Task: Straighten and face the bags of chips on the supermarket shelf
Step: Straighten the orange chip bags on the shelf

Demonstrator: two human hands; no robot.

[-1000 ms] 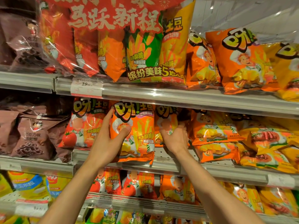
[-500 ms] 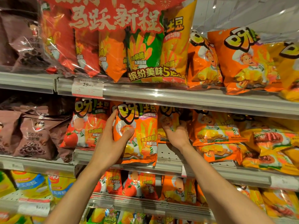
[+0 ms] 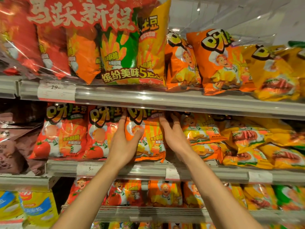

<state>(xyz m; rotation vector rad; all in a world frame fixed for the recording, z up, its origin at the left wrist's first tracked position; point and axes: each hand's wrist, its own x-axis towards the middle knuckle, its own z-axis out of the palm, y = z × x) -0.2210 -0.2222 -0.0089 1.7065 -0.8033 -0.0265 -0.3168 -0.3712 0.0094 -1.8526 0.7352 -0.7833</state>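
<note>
An orange chip bag (image 3: 151, 134) stands upright and face-out on the middle shelf (image 3: 132, 169). My left hand (image 3: 122, 146) grips its left edge, with the thumb across the front and the fingers running up the side. My right hand (image 3: 175, 139) lies against the bag's right edge, its fingers straight and reaching up into the dark gap under the upper shelf. Two red tomato-flavour bags (image 3: 64, 134) (image 3: 100, 134) stand upright just left of it. To the right, orange-yellow bags (image 3: 203, 134) and yellow bags (image 3: 247, 146) lie slumped and tilted.
Brown snack bags (image 3: 16, 138) fill the far left of the middle shelf. The upper shelf rail (image 3: 165, 100) sits close above my fingers, with a large multipack (image 3: 115, 47) and orange bags (image 3: 219, 63) on it. More bags (image 3: 165, 194) line the shelf below.
The orange bag has shifted right and back into the row, standing straighter. My right hand left the bag behind and now rests on the orange bag's right edge. The view rose slightly.
</note>
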